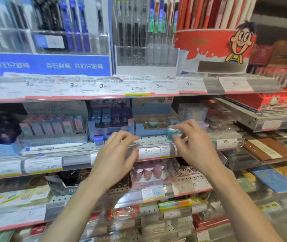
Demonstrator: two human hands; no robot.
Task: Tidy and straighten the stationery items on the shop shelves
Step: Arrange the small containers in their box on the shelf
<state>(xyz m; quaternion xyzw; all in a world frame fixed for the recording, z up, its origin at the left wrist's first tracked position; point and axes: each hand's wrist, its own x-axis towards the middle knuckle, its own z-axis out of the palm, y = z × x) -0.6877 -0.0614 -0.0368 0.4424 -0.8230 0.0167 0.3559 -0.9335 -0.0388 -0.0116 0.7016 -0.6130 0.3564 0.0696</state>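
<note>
Pinching a small teal item (171,133) with my right hand (194,148), I hover my left hand (117,155), fingers loosely spread, beside it at the shelf edge (153,141).

I see white price labels (149,151) lining the shelf edges, a blue banner (52,64) with white lettering under the top display, and a red cardboard stand (207,44) bearing a cartoon boy (240,41) at upper right.

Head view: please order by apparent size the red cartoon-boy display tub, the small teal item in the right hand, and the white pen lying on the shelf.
1. Red cartoon-boy display tub
2. White pen
3. Small teal item, pinched by the right hand; it is also nearer the camera.
</note>
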